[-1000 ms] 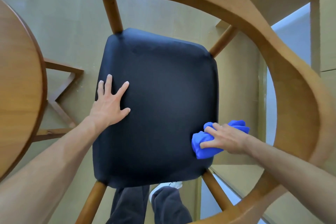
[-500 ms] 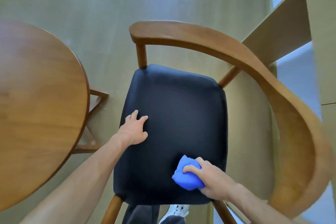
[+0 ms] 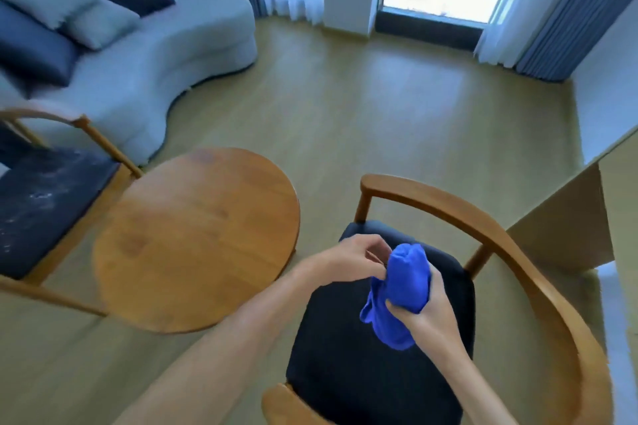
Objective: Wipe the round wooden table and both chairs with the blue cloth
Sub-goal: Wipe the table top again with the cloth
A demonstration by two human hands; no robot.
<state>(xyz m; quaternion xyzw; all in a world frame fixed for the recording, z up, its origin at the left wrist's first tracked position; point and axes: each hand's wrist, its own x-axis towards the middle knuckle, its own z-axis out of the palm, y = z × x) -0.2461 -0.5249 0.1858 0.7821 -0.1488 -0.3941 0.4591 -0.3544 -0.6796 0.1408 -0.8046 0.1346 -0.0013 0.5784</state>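
The right hand [image 3: 426, 312] gripped the cloth [image 3: 400, 290] over the chair [image 3: 373, 373]; the left hand [image 3: 355, 260] pinched its ten-o'clock edge.

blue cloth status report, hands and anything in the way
Right hand grips the bunched blue cloth, left hand pinches its edge. Cloth held up above the near chair seat, off it. Round table top bare.

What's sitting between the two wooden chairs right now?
The round wooden table stands between the far chair and the near chair, as the head view shows.
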